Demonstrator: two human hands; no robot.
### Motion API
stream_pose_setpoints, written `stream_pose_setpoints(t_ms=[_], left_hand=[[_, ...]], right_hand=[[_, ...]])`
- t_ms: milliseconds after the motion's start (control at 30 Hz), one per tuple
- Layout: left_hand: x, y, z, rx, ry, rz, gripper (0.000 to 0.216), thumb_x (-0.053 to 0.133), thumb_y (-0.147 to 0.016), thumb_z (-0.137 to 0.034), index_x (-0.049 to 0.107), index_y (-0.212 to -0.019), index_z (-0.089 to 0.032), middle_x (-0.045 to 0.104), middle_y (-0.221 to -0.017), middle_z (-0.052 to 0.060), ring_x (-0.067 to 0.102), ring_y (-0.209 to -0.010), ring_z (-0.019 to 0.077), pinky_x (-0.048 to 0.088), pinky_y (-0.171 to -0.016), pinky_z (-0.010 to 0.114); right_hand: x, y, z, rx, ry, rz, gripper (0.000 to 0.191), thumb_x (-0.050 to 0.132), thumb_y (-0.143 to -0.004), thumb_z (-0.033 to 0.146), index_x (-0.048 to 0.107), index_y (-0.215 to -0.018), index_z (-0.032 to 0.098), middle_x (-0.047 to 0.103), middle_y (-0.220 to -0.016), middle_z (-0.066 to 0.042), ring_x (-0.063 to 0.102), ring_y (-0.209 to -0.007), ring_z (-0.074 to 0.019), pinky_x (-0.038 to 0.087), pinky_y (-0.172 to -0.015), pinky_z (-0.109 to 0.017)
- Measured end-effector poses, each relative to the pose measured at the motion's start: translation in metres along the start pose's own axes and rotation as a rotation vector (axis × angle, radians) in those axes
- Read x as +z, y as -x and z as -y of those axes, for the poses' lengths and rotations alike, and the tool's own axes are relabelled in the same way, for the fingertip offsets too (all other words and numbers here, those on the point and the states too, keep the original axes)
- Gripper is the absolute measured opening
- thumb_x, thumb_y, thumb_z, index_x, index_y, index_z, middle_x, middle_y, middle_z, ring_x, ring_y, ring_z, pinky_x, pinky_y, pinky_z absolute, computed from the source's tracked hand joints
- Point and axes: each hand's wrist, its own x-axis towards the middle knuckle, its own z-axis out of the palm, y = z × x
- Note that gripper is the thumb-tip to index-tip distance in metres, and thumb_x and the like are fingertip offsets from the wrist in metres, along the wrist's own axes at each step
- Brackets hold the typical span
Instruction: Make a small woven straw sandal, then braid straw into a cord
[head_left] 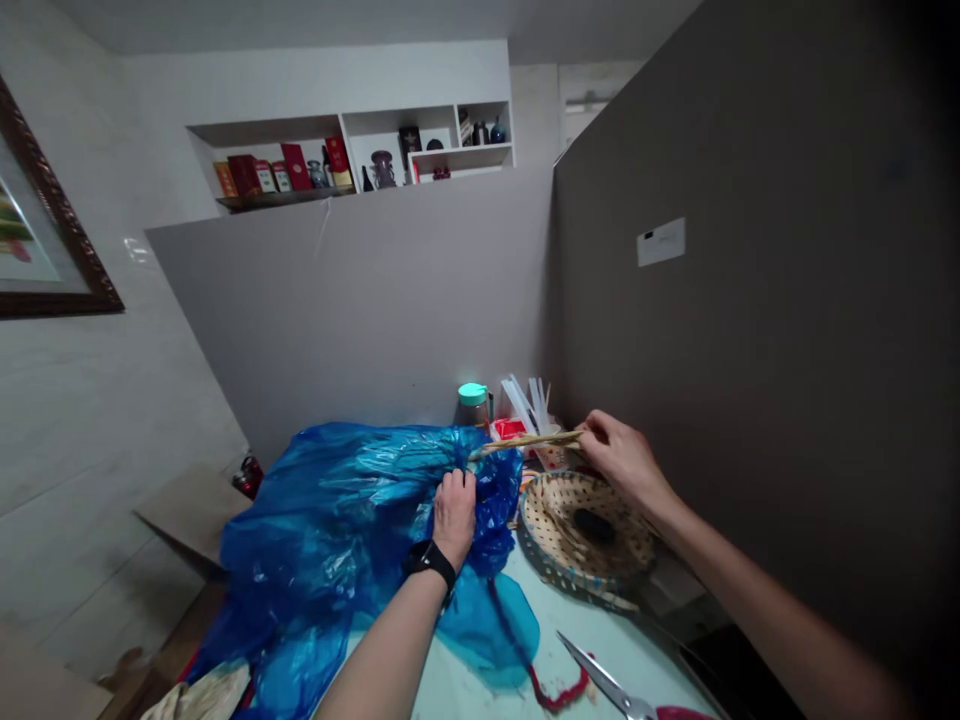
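Observation:
My left hand (455, 512), with a black watch on the wrist, is closed on the gathered mouth of a big blue plastic bag (337, 520) that lies on the table. My right hand (621, 458) pinches the far end of a bundle of pale straw strips (525, 441) that runs from the bag's mouth to my fingers. Below the right hand sits a woven straw basket (555, 520) with a dark centre.
Scissors (604, 680) and a red cord (559, 692) lie on the light table (480, 690) near me. A jar with a teal lid (473, 402), a red packet and white sticks stand at the back. Grey partition panels close off the back and right. Cardboard boxes sit lower left.

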Motion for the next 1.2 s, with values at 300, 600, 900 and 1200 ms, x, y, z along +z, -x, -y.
stream_pose_setpoints(t_ms=[300,600,900,1200], left_hand=[[-0.05,0.023,-0.009,0.033,0.38,0.099,0.018,0.058,-0.089,-0.024,0.063,-0.102,-0.014,0.064,-0.107,0.008,0.06,-0.1,0.0216,0.049,-0.089,0.044],[-0.178,0.063,-0.048,-0.042,1.041,0.374,0.054,0.024,-0.095,-0.049,0.058,-0.115,-0.012,0.07,-0.099,0.014,0.068,-0.087,0.0217,0.053,-0.073,0.033],[-0.199,0.111,-0.105,-0.375,1.535,0.589,0.025,0.07,-0.072,-0.034,0.063,-0.085,-0.013,0.063,-0.068,0.001,0.056,-0.055,0.0101,0.044,-0.054,0.021],[-0.179,0.122,-0.097,-0.527,1.657,0.639,0.027,0.068,-0.076,-0.037,0.062,-0.085,-0.012,0.062,-0.06,0.001,0.052,-0.042,0.0075,0.037,-0.039,0.016]], right_hand=[[-0.038,0.055,0.033,0.079,-0.602,-0.007,0.021,0.051,-0.071,0.036,0.034,-0.065,0.024,0.051,-0.07,0.0,0.058,-0.065,-0.0163,0.056,-0.061,-0.032],[-0.047,0.106,0.062,0.042,-0.442,0.062,0.012,0.055,-0.069,0.025,0.043,-0.069,0.022,0.049,-0.054,0.005,0.045,-0.045,-0.0115,0.035,-0.044,-0.022],[-0.042,0.139,0.069,-0.095,-0.47,0.054,0.008,0.053,-0.081,0.026,0.047,-0.079,0.022,0.051,-0.066,0.004,0.044,-0.056,-0.0113,0.031,-0.053,-0.022],[-0.03,0.131,0.04,-0.03,-0.804,0.245,0.021,0.063,-0.078,0.036,0.049,-0.079,0.02,0.05,-0.065,0.006,0.045,-0.056,-0.01,0.035,-0.052,-0.021]])
